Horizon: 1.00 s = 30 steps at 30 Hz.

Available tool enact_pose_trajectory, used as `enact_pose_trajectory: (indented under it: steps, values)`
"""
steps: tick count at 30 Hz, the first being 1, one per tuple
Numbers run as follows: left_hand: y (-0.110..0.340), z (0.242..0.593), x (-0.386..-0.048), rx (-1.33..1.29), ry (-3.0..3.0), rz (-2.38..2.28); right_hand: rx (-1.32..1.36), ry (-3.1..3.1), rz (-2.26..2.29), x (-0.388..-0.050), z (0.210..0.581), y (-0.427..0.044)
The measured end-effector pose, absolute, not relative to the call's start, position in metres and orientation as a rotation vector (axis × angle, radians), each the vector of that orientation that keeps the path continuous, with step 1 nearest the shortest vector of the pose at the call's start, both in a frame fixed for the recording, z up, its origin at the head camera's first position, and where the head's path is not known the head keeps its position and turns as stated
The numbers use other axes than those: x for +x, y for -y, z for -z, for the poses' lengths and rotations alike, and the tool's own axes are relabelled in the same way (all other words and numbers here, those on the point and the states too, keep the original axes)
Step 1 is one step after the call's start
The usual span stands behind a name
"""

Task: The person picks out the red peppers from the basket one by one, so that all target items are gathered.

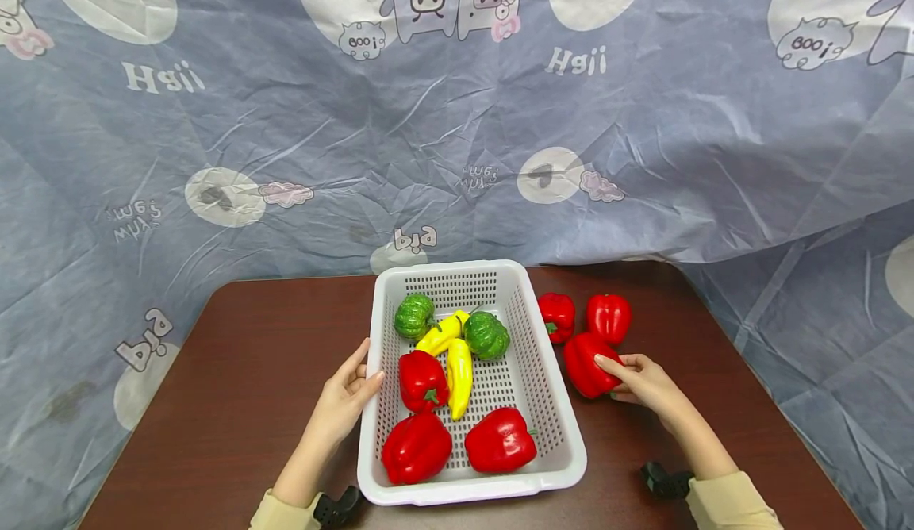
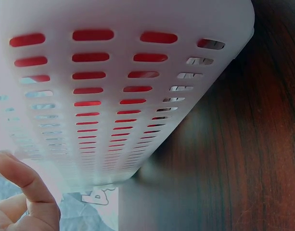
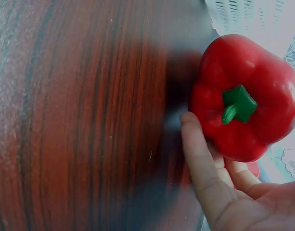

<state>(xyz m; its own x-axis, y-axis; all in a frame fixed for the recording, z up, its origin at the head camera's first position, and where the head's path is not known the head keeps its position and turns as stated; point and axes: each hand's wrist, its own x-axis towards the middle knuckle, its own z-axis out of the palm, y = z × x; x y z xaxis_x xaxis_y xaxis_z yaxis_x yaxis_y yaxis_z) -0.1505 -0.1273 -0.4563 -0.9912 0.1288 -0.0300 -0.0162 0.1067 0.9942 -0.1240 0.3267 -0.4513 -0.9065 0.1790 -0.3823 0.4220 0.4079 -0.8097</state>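
Note:
My left hand (image 1: 339, 399) holds the left rim of a white perforated plastic basket (image 1: 553, 403), thumb over the edge. In the left wrist view, part of that hand (image 2: 29, 192) shows beside the slotted basket wall (image 2: 56, 110). To the right of the basket, my right hand (image 1: 646, 383) grips a red bell pepper (image 1: 587, 365), thumb on top. The right wrist view shows this pepper's (image 3: 277, 103) green stem, with fingers (image 3: 200, 159) against its side and underside. Two more red bell peppers, one near the basket (image 1: 557, 314) and another farther right (image 1: 609, 318), lie behind it.
The basket contains three red bell peppers (image 1: 417, 448), two yellow peppers (image 1: 460, 375) and two green, ribbed pumpkin-like vegetables (image 1: 487, 336). It stands on a dark brown wooden table (image 1: 236, 403). A grey-blue printed cloth (image 1: 428, 133) hangs behind the table.

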Motion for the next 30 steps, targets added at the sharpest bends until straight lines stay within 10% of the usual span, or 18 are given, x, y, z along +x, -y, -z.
enact_pose_trajectory:
  steps: [30]
  values:
    - [0.127,0.4576,-0.1505,0.114,-2.25,-2.036,0.436,-2.349,1.448,-0.1235,0.4495,-0.3209]
